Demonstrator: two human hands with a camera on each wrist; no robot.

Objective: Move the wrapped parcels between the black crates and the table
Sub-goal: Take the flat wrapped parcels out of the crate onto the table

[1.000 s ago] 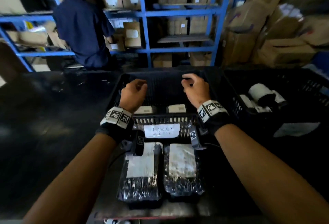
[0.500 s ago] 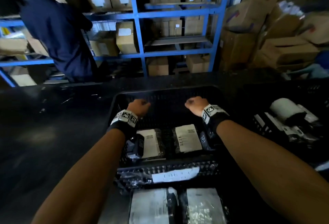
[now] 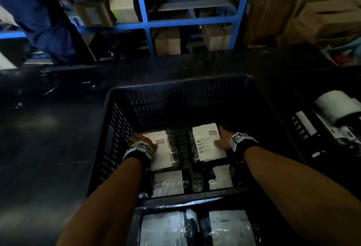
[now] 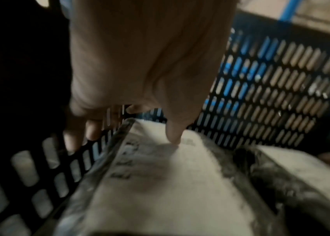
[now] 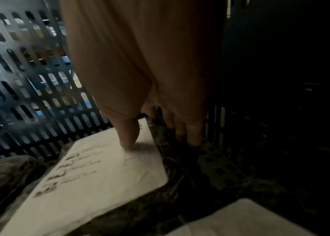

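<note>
A black slotted crate [image 3: 175,83] stands in front of me on the dark table [image 3: 48,138]. Several wrapped parcels with white labels lie on its floor. My left hand [image 3: 139,141] [image 4: 126,135] grips the far left parcel [image 3: 162,150] [image 4: 160,183], thumb on the label, fingers down its outer edge by the crate wall. My right hand [image 3: 224,138] [image 5: 158,140] grips the far right parcel [image 3: 207,142] [image 5: 99,175] the same way. Two more parcels [image 3: 168,184] [image 3: 221,177] lie nearer in the crate. Two others [image 3: 162,228] [image 3: 230,228] lie on the table before it.
A second black crate [image 3: 298,126] at the right holds white rolled parcels [image 3: 336,107]. Beyond the table stand a blue rack [image 3: 144,11] of cardboard boxes and a person in dark blue [image 3: 39,11]. More boxes [image 3: 322,17] pile up at the back right.
Both hands have gone from above the crate down into it and taken hold of the two far parcels. My head has leaned forward over the crate.
</note>
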